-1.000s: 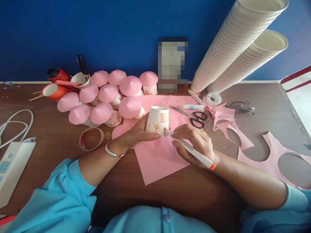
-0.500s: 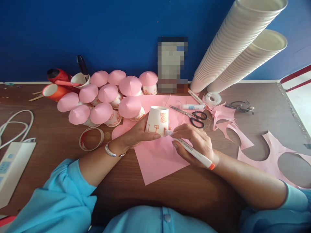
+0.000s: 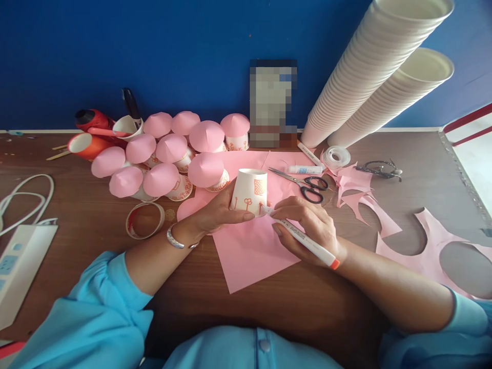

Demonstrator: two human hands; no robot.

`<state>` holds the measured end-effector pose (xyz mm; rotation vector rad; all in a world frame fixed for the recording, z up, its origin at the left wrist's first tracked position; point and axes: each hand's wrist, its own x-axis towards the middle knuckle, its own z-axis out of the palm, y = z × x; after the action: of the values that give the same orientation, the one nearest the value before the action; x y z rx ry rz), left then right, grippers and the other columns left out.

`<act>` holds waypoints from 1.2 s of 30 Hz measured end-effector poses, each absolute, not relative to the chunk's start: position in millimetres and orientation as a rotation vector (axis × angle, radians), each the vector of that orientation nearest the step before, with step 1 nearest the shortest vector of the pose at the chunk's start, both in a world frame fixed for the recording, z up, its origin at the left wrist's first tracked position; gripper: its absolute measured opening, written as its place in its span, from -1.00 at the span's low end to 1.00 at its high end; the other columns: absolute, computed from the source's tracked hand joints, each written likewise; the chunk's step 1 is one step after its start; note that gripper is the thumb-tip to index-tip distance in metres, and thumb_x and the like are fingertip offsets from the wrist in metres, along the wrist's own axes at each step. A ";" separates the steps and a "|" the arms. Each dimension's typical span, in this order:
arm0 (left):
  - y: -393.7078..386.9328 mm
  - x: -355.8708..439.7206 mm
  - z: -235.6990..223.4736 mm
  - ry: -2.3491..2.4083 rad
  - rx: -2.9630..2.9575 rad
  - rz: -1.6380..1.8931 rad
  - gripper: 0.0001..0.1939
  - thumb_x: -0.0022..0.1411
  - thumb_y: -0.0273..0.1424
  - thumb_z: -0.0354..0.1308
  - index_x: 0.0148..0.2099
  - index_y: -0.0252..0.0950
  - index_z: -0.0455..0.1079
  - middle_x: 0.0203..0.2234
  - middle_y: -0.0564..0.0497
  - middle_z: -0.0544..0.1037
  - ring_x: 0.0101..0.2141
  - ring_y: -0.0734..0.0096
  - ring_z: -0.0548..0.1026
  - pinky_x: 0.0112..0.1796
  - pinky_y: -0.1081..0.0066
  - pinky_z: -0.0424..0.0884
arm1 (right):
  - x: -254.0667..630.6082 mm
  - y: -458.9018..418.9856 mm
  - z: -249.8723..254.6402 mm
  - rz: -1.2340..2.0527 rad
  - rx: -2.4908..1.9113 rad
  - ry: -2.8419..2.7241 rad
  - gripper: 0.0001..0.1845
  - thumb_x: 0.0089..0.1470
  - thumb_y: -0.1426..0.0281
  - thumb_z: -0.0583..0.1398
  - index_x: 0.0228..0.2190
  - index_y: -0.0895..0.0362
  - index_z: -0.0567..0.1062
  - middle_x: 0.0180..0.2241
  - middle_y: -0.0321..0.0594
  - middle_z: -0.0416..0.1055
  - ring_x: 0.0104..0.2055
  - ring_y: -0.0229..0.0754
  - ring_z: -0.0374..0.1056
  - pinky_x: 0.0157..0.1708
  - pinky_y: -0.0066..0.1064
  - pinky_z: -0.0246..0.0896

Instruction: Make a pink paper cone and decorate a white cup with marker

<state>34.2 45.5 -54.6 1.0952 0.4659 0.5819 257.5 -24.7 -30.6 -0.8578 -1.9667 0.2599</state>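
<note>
My left hand [image 3: 221, 210] is closed around a white paper cup [image 3: 249, 187], held upside down over pink paper. Orange drawings mark its side: a checkered window shape and small flowers on stems. In my right hand [image 3: 309, 225] is a white marker [image 3: 307, 242] with an orange end, its tip at the cup's lower right side by a flower. Beneath both hands lies a pink paper sheet [image 3: 242, 261]. Behind my left hand stand several decorated cups with pink cone tops [image 3: 205, 169].
Scissors [image 3: 311, 187], a glue stick [image 3: 305, 169] and clear tape [image 3: 336, 156] lie beyond my right hand. Pink scraps [image 3: 426, 230] spread to the right. Tall cup stacks [image 3: 376, 61] lean at the back right. A tape roll [image 3: 144, 220] and power strip [image 3: 26, 271] are leftward.
</note>
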 end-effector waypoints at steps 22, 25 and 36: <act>46.6 34.2 -53.3 0.478 1.132 0.554 -0.45 0.19 -0.32 0.45 0.19 -0.20 0.42 0.01 -0.15 0.64 0.01 0.05 0.60 -0.07 0.24 0.49 | 257.3 -24.1 -30.9 0.259 -0.841 -1.979 -0.84 0.27 0.50 0.23 -0.11 0.09 0.44 -0.34 -0.18 0.56 -0.32 -0.15 0.58 -0.37 -0.37 0.52; 46.5 33.1 -56.0 0.491 1.116 0.550 -0.43 0.19 -0.33 0.45 0.21 -0.19 0.41 0.02 -0.15 0.63 0.02 0.03 0.59 -0.04 0.21 0.50 | 257.0 -23.7 -30.1 0.250 -0.834 -1.976 -0.84 0.28 0.50 0.23 -0.11 0.10 0.44 -0.34 -0.17 0.57 -0.30 -0.14 0.59 -0.34 -0.36 0.55; 45.3 34.6 -51.0 0.481 1.112 0.556 -0.48 0.20 -0.35 0.44 0.17 -0.23 0.40 -0.04 -0.12 0.63 -0.02 0.11 0.59 -0.02 0.23 0.49 | 256.9 -25.2 -30.6 0.233 -0.889 -1.947 -0.86 0.27 0.50 0.23 -0.14 0.09 0.45 -0.34 -0.17 0.57 -0.31 -0.15 0.59 -0.38 -0.36 0.53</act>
<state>34.6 45.3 -51.0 1.1118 0.4812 0.5561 256.9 -25.2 -30.6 -0.8893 -1.9474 0.2333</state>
